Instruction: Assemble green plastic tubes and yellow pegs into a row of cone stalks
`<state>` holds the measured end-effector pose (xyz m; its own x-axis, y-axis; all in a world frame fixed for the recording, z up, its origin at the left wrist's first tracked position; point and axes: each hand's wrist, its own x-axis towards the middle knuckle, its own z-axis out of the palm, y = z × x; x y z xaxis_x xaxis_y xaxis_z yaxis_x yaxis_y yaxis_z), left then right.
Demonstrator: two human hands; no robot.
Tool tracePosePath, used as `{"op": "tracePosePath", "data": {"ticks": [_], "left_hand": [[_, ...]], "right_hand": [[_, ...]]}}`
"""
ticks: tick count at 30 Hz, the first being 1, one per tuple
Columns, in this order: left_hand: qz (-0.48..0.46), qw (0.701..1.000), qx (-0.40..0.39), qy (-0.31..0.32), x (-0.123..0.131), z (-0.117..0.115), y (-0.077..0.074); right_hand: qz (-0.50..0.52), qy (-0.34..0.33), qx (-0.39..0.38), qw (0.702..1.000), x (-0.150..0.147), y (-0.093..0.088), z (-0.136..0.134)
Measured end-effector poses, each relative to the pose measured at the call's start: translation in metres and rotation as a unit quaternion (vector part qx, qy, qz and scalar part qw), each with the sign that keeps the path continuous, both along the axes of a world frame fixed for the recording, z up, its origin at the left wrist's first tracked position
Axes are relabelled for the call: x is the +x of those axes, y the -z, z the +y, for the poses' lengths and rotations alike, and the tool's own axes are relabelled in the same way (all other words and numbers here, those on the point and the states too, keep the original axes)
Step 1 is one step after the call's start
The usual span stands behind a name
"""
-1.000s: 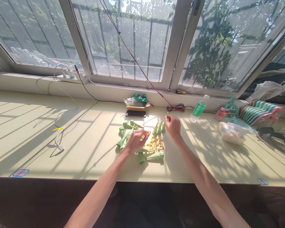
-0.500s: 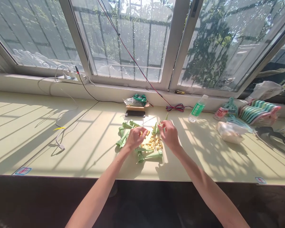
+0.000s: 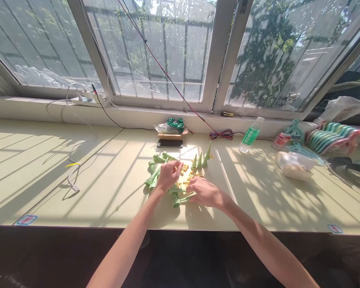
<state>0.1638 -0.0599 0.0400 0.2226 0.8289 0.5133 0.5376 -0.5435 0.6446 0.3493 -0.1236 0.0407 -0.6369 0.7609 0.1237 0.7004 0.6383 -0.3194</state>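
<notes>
My left hand (image 3: 169, 176) is closed in a pinch above small yellow pegs (image 3: 184, 170); whether a peg sits between its fingertips is too small to tell. Curled fingers of my right hand (image 3: 206, 193) reach down to the near side of the pegs, over a green cone-shaped spike (image 3: 186, 199) lying flat. What they grip, if anything, is hidden. Several green hollow spikes (image 3: 153, 176) lie in a heap left of and under my left hand. Beyond the pegs, several green cones (image 3: 199, 161) stand upright in a row, with a yellow bit beside the farthest.
Behind the work lie a black phone (image 3: 170, 143) and a small box (image 3: 171, 131). To the right stand a water bottle (image 3: 251, 135), a can (image 3: 281, 140), a wrapped white pack (image 3: 295, 165) and hangers (image 3: 331, 138). A white cable (image 3: 73, 176) crosses the table at left.
My right hand has left the upright cones and come down towards me, to the pegs and the lying spike. My left hand stays nearly in place.
</notes>
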Motion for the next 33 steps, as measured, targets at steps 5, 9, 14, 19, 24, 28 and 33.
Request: {"op": "tracePosePath", "data": {"ticks": [5,9,14,19,24,28,33], "left_hand": [[0.017,1.0,0.019,-0.001,-0.002,-0.001,0.002],[-0.009,1.0,-0.005,-0.003,-0.003,0.001,0.005],[-0.06,0.998,-0.032,-0.006,-0.004,0.004,0.006],[-0.086,0.995,-0.04,0.009,-0.005,0.003,0.003],[-0.073,0.996,-0.045,0.039,-0.005,-0.001,0.0],[-0.031,0.995,-0.056,0.074,-0.005,-0.003,-0.002],[-0.012,0.994,-0.052,0.099,-0.005,-0.002,0.0]], "right_hand": [[0.016,-0.02,-0.003,1.0,0.0,0.008,0.007],[0.052,-0.011,-0.004,0.999,0.008,-0.002,0.014],[0.161,0.011,-0.048,0.986,0.021,-0.021,0.037],[0.362,0.046,-0.021,0.931,0.011,-0.017,0.063],[0.431,0.102,0.053,0.895,-0.01,0.009,0.066],[0.448,0.112,0.049,0.886,-0.013,0.022,0.06],[0.447,0.128,0.061,0.883,-0.011,0.024,0.057]]}}
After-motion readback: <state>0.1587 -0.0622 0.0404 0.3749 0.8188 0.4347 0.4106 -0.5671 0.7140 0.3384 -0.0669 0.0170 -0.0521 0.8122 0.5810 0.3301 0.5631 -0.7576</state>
